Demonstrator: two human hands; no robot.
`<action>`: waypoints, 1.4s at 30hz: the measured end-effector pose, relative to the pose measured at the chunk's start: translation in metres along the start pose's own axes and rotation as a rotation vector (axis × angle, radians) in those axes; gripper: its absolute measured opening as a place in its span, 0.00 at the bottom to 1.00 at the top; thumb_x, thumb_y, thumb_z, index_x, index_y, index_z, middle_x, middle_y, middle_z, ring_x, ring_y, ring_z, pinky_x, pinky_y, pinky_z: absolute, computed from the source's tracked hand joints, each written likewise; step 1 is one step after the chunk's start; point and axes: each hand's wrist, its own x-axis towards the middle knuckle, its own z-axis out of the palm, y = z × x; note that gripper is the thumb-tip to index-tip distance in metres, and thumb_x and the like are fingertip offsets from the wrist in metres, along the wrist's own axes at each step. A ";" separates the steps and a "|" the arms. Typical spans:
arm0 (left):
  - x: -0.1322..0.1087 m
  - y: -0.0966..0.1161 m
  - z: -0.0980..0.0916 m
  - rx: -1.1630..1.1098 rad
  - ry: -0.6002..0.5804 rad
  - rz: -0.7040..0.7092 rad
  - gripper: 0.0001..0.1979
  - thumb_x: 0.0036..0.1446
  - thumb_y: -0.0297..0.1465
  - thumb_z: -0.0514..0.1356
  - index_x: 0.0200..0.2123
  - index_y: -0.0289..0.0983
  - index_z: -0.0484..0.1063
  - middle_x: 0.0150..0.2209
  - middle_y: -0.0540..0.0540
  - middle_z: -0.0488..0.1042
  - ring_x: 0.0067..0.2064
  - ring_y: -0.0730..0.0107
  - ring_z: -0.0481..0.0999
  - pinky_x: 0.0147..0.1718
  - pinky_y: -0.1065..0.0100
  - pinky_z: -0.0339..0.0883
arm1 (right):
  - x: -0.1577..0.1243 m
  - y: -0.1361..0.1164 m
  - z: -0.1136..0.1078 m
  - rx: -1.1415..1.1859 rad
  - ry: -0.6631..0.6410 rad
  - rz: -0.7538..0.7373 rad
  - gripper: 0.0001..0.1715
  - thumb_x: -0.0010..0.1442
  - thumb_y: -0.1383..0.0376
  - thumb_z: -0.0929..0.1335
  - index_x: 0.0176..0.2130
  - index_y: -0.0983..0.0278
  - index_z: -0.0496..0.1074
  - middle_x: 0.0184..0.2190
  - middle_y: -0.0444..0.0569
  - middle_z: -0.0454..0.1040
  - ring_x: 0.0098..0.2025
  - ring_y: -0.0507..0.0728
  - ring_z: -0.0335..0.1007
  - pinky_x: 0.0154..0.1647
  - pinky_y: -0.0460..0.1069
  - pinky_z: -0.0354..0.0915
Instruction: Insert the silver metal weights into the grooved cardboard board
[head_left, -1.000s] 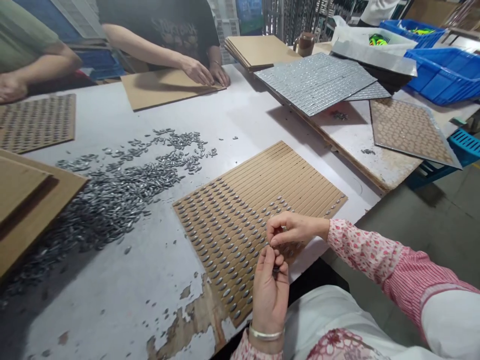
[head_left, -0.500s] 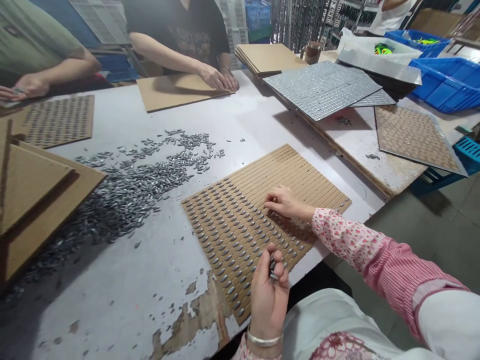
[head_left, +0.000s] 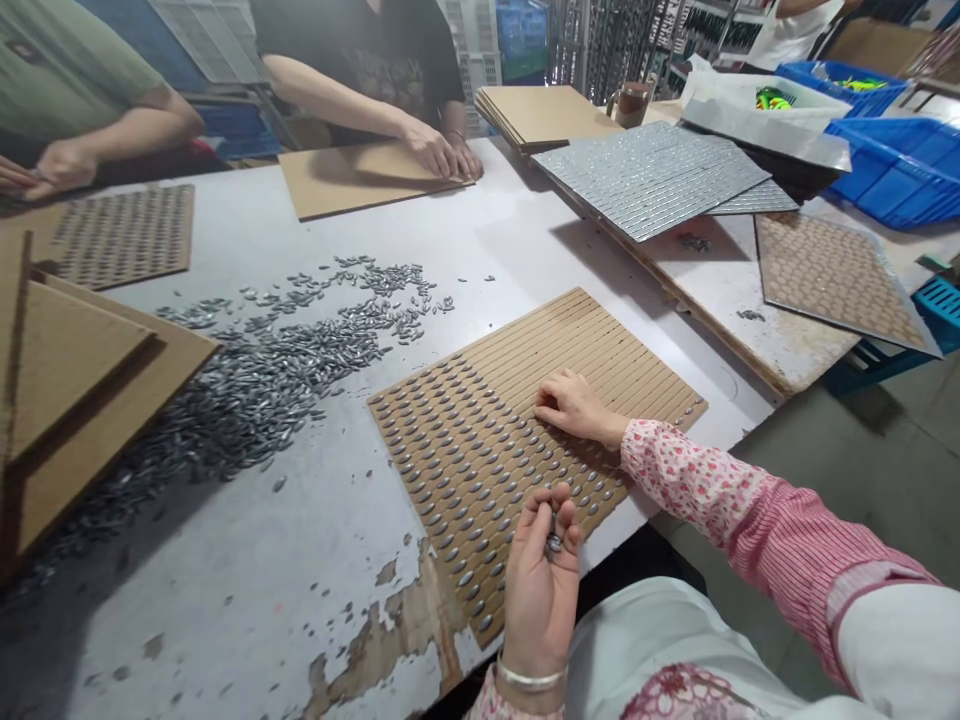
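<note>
A brown ridged board (head_left: 592,340) lies on the table below both my hands, with rows of small grey oval metal pieces (head_left: 466,578) set along its grooves on the left and near side. My left hand (head_left: 541,590), palm up over the board's near edge, curls around a few of the same metal pieces (head_left: 553,542). Farther up the board, where the rows end, my right hand (head_left: 574,405) has its thumb and fingers drawn together close to the surface. Whatever those fingertips hold is hidden.
A large heap of loose metal pieces (head_left: 247,400) spreads to the left, beside stacked brown boards (head_left: 75,370). Across the table, one co-worker's hands (head_left: 442,155) rest on a plain board (head_left: 330,185). Silver sheets (head_left: 652,175) and blue crates (head_left: 900,170) are at right.
The fingers of my left hand have shifted slightly around the metal pieces. My right hand stays over nearly the same spot on the board. The whole view has moved a little.
</note>
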 end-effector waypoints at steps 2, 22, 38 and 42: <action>0.001 0.001 0.000 0.003 -0.024 0.042 0.06 0.53 0.22 0.59 0.35 0.34 0.73 0.37 0.45 0.73 0.33 0.77 0.73 0.31 0.76 0.70 | -0.007 -0.006 -0.008 0.158 -0.032 -0.032 0.09 0.56 0.63 0.67 0.29 0.67 0.68 0.29 0.47 0.70 0.35 0.52 0.60 0.40 0.49 0.55; 0.003 0.001 0.004 0.069 0.026 0.070 0.11 0.57 0.22 0.54 0.43 0.33 0.71 0.44 0.37 0.74 0.39 0.70 0.76 0.33 0.72 0.72 | -0.011 0.005 -0.028 0.381 -0.104 0.073 0.07 0.57 0.65 0.66 0.31 0.67 0.70 0.28 0.45 0.70 0.33 0.51 0.62 0.37 0.46 0.58; 0.005 -0.004 0.000 0.015 -0.029 0.038 0.06 0.52 0.24 0.60 0.35 0.34 0.72 0.33 0.46 0.72 0.27 0.79 0.70 0.25 0.78 0.67 | -0.006 0.013 -0.024 0.111 -0.064 -0.038 0.05 0.56 0.66 0.66 0.31 0.66 0.70 0.31 0.48 0.71 0.36 0.53 0.61 0.42 0.49 0.58; 0.008 -0.003 0.000 -0.019 -0.036 0.041 0.08 0.49 0.22 0.62 0.35 0.33 0.73 0.32 0.47 0.72 0.28 0.81 0.70 0.26 0.79 0.67 | -0.029 -0.011 -0.033 0.615 -0.409 -0.194 0.12 0.57 0.60 0.67 0.37 0.68 0.70 0.32 0.47 0.71 0.34 0.50 0.65 0.36 0.45 0.63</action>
